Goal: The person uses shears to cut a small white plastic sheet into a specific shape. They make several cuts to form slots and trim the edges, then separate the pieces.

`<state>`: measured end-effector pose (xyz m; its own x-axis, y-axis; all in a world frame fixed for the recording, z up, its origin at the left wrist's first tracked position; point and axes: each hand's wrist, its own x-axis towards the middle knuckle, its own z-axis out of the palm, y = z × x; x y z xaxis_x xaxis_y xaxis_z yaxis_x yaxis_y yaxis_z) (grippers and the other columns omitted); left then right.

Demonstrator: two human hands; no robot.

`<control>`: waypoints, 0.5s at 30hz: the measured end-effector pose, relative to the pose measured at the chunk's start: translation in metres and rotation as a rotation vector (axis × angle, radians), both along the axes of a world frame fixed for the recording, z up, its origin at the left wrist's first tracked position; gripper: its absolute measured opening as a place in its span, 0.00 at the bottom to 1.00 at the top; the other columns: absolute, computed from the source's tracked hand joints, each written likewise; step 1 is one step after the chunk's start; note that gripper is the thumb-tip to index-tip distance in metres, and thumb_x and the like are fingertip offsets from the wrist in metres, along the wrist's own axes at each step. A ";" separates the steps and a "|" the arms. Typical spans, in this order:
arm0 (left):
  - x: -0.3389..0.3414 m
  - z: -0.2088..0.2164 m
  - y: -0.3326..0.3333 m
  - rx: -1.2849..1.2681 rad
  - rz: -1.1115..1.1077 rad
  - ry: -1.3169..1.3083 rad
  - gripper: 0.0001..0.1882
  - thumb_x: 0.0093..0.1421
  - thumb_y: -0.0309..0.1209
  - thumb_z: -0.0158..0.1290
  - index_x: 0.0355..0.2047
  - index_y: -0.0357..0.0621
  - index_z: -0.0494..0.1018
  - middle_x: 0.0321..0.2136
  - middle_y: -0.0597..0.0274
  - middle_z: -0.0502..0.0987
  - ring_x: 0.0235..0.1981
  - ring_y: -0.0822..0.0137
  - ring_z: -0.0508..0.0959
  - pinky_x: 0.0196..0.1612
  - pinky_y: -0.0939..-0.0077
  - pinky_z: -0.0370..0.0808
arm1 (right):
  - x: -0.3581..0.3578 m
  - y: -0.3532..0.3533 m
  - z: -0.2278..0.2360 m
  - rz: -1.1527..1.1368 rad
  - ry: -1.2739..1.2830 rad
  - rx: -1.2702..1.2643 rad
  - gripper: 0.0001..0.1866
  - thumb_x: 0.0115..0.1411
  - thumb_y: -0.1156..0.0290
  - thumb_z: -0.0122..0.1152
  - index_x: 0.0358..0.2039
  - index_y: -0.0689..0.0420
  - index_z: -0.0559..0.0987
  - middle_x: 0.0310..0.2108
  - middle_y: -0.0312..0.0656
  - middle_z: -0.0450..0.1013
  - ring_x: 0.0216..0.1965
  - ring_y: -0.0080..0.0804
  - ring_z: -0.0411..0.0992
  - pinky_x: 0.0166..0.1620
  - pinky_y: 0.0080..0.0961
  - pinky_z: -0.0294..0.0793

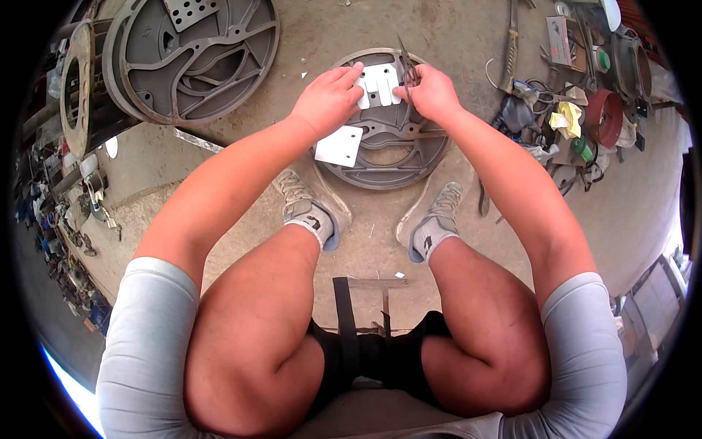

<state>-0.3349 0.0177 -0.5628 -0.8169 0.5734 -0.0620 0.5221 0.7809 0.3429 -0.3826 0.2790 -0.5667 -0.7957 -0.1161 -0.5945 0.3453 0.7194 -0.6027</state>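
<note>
A white sheet piece (379,84) with small holes and cut slots lies on a round grey cast-metal wheel (398,178) between my feet. My left hand (330,99) holds its left edge, thumb and fingertips against it. On the other side, my right hand (433,91) is closed round a dark metal tool that looks like scissors (409,67), its thin blade pointing away from me. My right thumb tip is at the sheet piece's right edge. A second white sheet (338,147) with small holes rests on the wheel's near left, below my left hand.
Larger cast wheels (191,117) stand at the far left, with a perforated metal plate (191,10) on top. Tools, a small box (567,42), crumpled yellow paper (567,118) and a red round part (604,117) clutter the right. My shoes (444,205) flank the near wheel.
</note>
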 end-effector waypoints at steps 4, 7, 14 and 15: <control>0.002 0.004 0.000 -0.010 -0.008 0.008 0.12 0.58 0.36 0.68 0.40 0.48 0.83 0.70 0.58 0.72 0.66 0.56 0.74 0.68 0.58 0.74 | 0.000 0.000 0.000 0.001 -0.008 -0.010 0.21 0.54 0.62 0.84 0.41 0.58 0.84 0.37 0.43 0.85 0.39 0.35 0.83 0.45 0.34 0.81; 0.000 0.012 0.001 -0.030 -0.045 0.084 0.09 0.58 0.35 0.66 0.38 0.49 0.83 0.70 0.60 0.72 0.67 0.58 0.73 0.68 0.59 0.71 | 0.002 0.000 -0.001 -0.005 0.002 -0.007 0.21 0.54 0.62 0.84 0.41 0.58 0.83 0.36 0.43 0.85 0.38 0.35 0.83 0.44 0.34 0.81; -0.013 0.018 -0.001 -0.109 -0.208 0.106 0.06 0.57 0.32 0.61 0.34 0.49 0.83 0.64 0.64 0.77 0.65 0.63 0.74 0.66 0.62 0.70 | 0.003 0.000 -0.006 0.005 0.037 -0.019 0.22 0.55 0.61 0.84 0.43 0.61 0.84 0.37 0.43 0.85 0.38 0.35 0.83 0.45 0.34 0.81; -0.013 0.014 -0.001 -0.102 -0.212 0.088 0.06 0.58 0.32 0.60 0.35 0.48 0.83 0.63 0.64 0.77 0.64 0.63 0.75 0.66 0.62 0.70 | 0.003 -0.001 -0.004 0.016 0.041 -0.005 0.22 0.55 0.61 0.84 0.43 0.61 0.84 0.37 0.43 0.85 0.38 0.34 0.83 0.45 0.33 0.82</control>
